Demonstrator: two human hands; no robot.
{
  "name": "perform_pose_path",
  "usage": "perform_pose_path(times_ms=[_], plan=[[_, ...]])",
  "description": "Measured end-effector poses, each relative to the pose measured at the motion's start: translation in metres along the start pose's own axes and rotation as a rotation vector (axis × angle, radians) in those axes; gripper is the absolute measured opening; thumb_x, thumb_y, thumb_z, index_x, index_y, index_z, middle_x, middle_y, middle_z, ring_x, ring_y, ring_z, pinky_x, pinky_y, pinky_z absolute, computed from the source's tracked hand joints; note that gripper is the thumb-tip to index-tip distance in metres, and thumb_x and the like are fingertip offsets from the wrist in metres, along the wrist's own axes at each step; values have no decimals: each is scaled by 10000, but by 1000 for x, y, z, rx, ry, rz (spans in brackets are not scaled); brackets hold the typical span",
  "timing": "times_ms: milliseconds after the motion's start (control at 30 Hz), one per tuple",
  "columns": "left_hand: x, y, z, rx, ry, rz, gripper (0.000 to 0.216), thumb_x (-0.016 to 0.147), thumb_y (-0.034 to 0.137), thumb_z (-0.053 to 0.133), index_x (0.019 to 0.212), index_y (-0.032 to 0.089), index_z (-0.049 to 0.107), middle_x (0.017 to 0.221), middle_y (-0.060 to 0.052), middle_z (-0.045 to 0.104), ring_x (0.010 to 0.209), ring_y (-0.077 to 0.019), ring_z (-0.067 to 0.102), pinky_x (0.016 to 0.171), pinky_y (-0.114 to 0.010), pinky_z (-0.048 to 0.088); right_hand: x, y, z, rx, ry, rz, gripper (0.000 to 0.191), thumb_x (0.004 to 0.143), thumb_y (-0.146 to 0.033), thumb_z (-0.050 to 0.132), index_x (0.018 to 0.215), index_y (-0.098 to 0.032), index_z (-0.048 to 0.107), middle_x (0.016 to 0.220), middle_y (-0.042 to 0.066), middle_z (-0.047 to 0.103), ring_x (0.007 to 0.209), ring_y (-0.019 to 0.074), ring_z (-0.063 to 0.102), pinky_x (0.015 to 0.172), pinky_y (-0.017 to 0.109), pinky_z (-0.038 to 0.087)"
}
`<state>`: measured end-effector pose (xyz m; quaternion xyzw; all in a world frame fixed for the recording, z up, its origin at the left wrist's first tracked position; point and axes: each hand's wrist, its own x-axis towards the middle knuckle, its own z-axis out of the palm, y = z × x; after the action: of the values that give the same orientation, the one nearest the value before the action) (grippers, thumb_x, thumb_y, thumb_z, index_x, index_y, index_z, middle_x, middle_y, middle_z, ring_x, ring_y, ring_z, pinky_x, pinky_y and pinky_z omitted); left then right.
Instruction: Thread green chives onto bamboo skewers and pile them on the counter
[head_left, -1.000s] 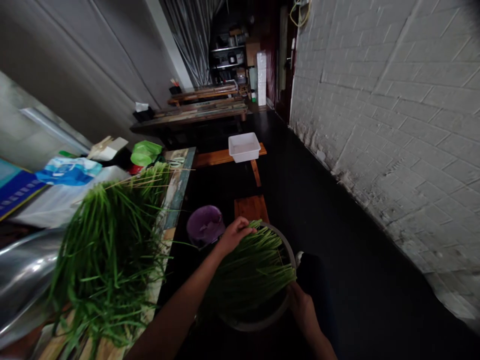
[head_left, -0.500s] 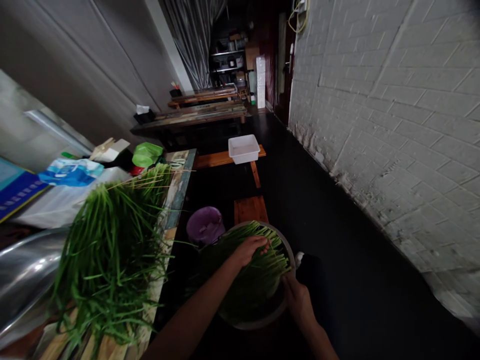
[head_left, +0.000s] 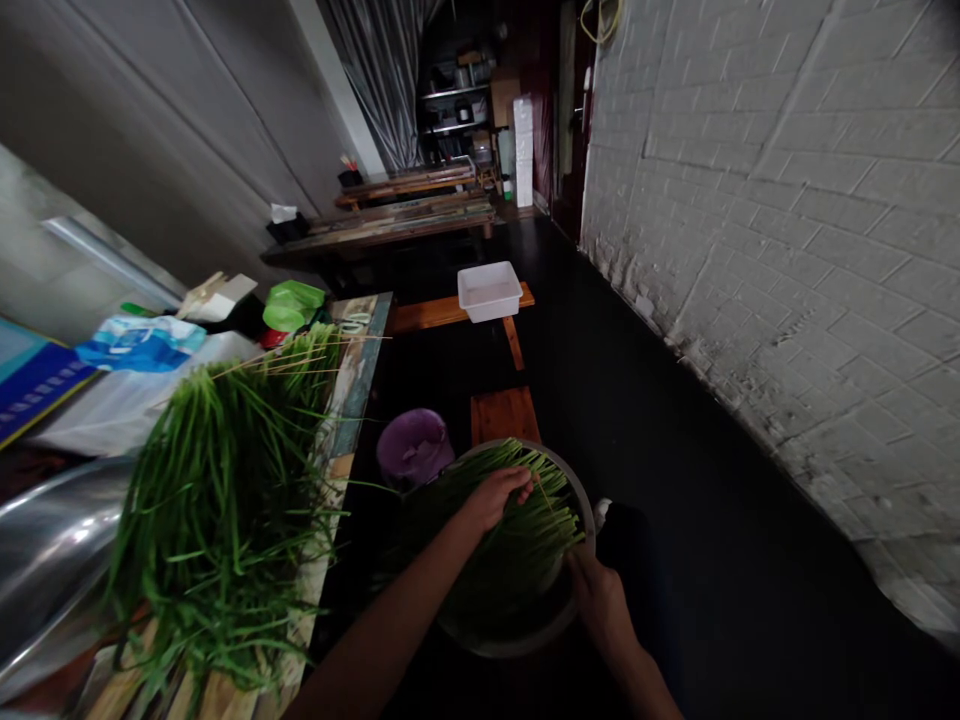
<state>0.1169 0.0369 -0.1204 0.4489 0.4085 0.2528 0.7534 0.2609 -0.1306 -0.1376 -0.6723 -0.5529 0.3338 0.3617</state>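
Observation:
A round metal basin (head_left: 577, 500) sits low in front of me, filled with long green chives (head_left: 517, 545). My left hand (head_left: 499, 495) rests on top of the chives with its fingers curled over the stalks. My right hand (head_left: 600, 600) grips the near right rim of the basin. A large loose heap of chives (head_left: 225, 480) lies on the wooden table (head_left: 356, 385) to my left.
A purple bucket (head_left: 414, 448) stands beside the basin, with a small wooden stool (head_left: 504, 413) behind it. A white tub (head_left: 489, 290) sits on a wooden bench further off. Bags and a green bowl (head_left: 292, 303) crowd the table's far end. A white brick wall (head_left: 787, 250) runs along the right.
My left hand moved from the basin's far rim down onto the chives and pressed them flatter into the basin. My right hand stayed at the near rim.

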Motion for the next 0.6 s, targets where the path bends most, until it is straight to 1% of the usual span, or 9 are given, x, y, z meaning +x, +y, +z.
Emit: perform_pose_path(times_ms=[133, 300, 367, 433, 500, 567, 600], plan=[[-2, 3, 1, 60, -34, 33, 356, 689, 455, 663, 697, 102, 618, 700, -28, 552, 608, -87, 449, 555, -213, 340, 0, -1, 0, 18, 3, -2, 395, 930, -389, 299, 829, -172, 614, 595, 29, 625, 484, 131, 561, 488, 191, 402], [-4, 7, -3, 110, -93, 3, 370, 708, 468, 646, 699, 99, 633, 726, -38, 569, 606, -86, 444, 549, -212, 340, -1, 6, 0, 41, -7, -3, 395, 927, -369, 307, 834, -159, 629, 644, 40, 650, 535, 133, 574, 513, 191, 425], [-5, 6, -7, 152, -136, -23, 379, 733, 479, 623, 739, 102, 654, 737, -36, 571, 598, -81, 443, 565, -213, 354, 0, 10, 0, 32, -6, -10, 398, 928, -369, 300, 840, -157, 625, 629, 32, 637, 528, 130, 560, 516, 195, 424], [-5, 2, -10, 242, -182, -33, 386, 743, 496, 611, 790, 119, 676, 804, -43, 583, 617, -87, 461, 580, -222, 378, 2, 13, 2, 21, 2, -19, 397, 931, -368, 295, 824, -157, 614, 607, 20, 615, 516, 121, 540, 511, 193, 413], [-5, -6, -12, 388, -234, -5, 368, 725, 504, 628, 775, 145, 691, 921, -57, 585, 712, -119, 508, 618, -241, 414, 5, 14, 7, 8, 22, -27, 407, 930, -382, 294, 768, -157, 592, 575, 8, 581, 491, 109, 508, 487, 186, 386], [-3, -16, -15, 562, -281, 52, 320, 716, 481, 642, 725, 167, 700, 1023, -58, 573, 863, -159, 532, 729, -270, 438, 6, 15, 14, 4, 31, -17, 417, 926, -401, 297, 714, -163, 566, 539, -6, 546, 463, 99, 476, 458, 180, 358], [-1, -21, -16, 643, -293, 76, 288, 721, 456, 643, 716, 175, 705, 1048, -54, 572, 923, -169, 531, 795, -276, 429, 6, 16, 18, 11, 29, -5, 418, 923, -407, 297, 702, -167, 557, 529, -11, 538, 453, 96, 467, 446, 178, 349]])
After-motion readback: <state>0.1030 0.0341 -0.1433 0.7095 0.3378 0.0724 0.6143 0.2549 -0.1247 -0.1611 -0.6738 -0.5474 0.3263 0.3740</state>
